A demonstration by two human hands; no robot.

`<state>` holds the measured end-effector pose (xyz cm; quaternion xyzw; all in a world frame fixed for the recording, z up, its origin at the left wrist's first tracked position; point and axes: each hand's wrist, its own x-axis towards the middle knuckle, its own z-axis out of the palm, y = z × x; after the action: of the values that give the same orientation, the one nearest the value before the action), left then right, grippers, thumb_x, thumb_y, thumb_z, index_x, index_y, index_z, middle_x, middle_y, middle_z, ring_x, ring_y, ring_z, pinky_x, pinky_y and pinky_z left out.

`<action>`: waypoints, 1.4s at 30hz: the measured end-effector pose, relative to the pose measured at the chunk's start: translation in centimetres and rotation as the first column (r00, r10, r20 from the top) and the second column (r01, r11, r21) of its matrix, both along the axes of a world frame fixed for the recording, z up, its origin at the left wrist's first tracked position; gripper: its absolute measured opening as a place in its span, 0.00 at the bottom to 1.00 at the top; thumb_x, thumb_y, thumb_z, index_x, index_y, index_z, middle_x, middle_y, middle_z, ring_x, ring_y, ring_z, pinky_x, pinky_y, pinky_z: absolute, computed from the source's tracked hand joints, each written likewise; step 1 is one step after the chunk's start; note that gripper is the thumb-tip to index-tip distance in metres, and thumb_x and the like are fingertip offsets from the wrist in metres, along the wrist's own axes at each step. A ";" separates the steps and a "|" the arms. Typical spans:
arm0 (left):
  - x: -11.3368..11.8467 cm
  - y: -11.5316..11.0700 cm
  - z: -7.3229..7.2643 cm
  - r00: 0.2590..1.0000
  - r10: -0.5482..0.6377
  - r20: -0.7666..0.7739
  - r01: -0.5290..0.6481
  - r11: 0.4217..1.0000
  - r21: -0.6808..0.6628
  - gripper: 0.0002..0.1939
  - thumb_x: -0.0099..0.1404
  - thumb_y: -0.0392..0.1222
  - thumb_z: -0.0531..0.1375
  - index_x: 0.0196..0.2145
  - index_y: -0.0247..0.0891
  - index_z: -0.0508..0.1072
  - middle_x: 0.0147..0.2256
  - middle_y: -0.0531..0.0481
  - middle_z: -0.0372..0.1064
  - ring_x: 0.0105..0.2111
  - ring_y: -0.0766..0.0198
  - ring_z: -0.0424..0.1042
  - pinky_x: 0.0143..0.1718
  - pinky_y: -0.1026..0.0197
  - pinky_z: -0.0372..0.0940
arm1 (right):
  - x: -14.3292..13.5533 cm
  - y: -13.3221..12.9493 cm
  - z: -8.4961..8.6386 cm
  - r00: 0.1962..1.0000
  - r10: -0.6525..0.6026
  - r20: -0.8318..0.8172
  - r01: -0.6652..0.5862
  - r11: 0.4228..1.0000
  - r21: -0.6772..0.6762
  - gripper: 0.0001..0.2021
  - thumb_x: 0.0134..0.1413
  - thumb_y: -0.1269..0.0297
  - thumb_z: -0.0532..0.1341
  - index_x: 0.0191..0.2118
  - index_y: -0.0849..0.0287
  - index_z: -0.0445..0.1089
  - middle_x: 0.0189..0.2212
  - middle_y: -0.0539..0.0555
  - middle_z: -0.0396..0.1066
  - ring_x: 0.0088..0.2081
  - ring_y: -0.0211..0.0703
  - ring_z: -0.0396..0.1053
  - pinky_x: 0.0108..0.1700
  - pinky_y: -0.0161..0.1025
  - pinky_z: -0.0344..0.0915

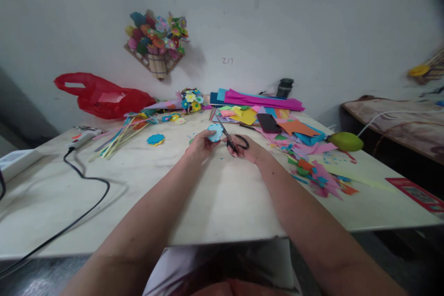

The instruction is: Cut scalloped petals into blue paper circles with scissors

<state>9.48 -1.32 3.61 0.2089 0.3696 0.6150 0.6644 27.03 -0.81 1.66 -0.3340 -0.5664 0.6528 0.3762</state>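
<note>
Forearms (156, 203) reach in, left hand (201, 145) pinching a blue cutout (216, 131), likely light, bendable, best held by its edge, right hand (251, 151) curled around scissors (228, 137) beside it.

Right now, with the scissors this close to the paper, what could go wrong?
1. The scissors in the right hand could nick the left hand; its fingers grip the light blue paper piece close to the blades.
2. A slip might cut too far into that piece, which is small and held at one side.
3. The black cord loops across the table and over its front edge; a snag could drag the corded tool.
</note>
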 end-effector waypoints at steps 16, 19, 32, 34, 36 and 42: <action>0.9 0.8 -1.3 0.995 0.081 -0.056 -0.077 0.995 0.071 0.05 0.51 0.29 0.66 0.26 0.34 0.74 0.26 0.49 0.75 0.25 0.65 0.75 0.27 0.67 0.70 | -0.9 -0.3 -0.1 0.994 -0.112 0.011 0.110 0.988 0.104 0.16 0.57 0.50 0.65 0.36 0.60 0.69 0.21 0.50 0.70 0.18 0.34 0.63 0.19 0.32 0.45; 1.0 0.9 -1.5 0.991 0.117 -0.072 -0.110 0.990 0.091 0.07 0.49 0.30 0.67 0.23 0.35 0.72 0.25 0.50 0.73 0.25 0.66 0.74 0.28 0.66 0.70 | -0.9 -0.4 0.0 0.994 -0.111 0.008 0.110 0.989 0.098 0.17 0.55 0.49 0.66 0.35 0.60 0.69 0.21 0.50 0.70 0.18 0.35 0.63 0.19 0.33 0.46; 1.2 0.9 -1.8 0.980 0.168 -0.102 -0.156 0.981 0.111 0.09 0.45 0.31 0.68 0.21 0.38 0.71 0.23 0.52 0.71 0.24 0.67 0.72 0.29 0.65 0.71 | -1.3 -0.2 -0.1 0.985 -0.165 0.042 0.158 0.978 0.133 0.14 0.56 0.52 0.65 0.31 0.59 0.68 0.21 0.50 0.70 0.18 0.34 0.63 0.17 0.32 0.46; 1.2 0.9 -2.0 0.980 0.173 -0.101 -0.161 0.980 0.115 0.09 0.45 0.31 0.68 0.21 0.38 0.71 0.23 0.52 0.71 0.24 0.67 0.72 0.31 0.65 0.71 | -1.4 -0.2 0.0 0.981 -0.185 0.060 0.175 0.975 0.138 0.13 0.56 0.54 0.65 0.30 0.59 0.68 0.21 0.50 0.69 0.18 0.33 0.63 0.17 0.31 0.46; 1.2 0.9 -2.0 0.978 0.181 -0.100 -0.168 0.978 0.120 0.09 0.46 0.31 0.68 0.21 0.38 0.71 0.23 0.52 0.71 0.24 0.67 0.71 0.31 0.66 0.70 | -1.5 -0.3 0.1 0.978 -0.197 0.073 0.185 0.972 0.146 0.13 0.57 0.56 0.65 0.29 0.59 0.68 0.21 0.50 0.70 0.18 0.33 0.63 0.17 0.31 0.46; 1.2 1.0 -1.9 0.972 0.207 -0.115 -0.196 0.976 0.097 0.10 0.47 0.31 0.68 0.22 0.38 0.70 0.22 0.54 0.69 0.24 0.68 0.71 0.30 0.67 0.69 | -1.5 -0.4 0.2 0.976 -0.201 0.087 0.184 0.968 0.173 0.12 0.57 0.56 0.65 0.29 0.59 0.69 0.21 0.50 0.70 0.18 0.34 0.63 0.17 0.32 0.47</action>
<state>10.69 -0.34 1.74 0.2364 0.4031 0.6803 0.5647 25.57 -1.18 1.90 -0.3887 -0.6018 0.5460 0.4343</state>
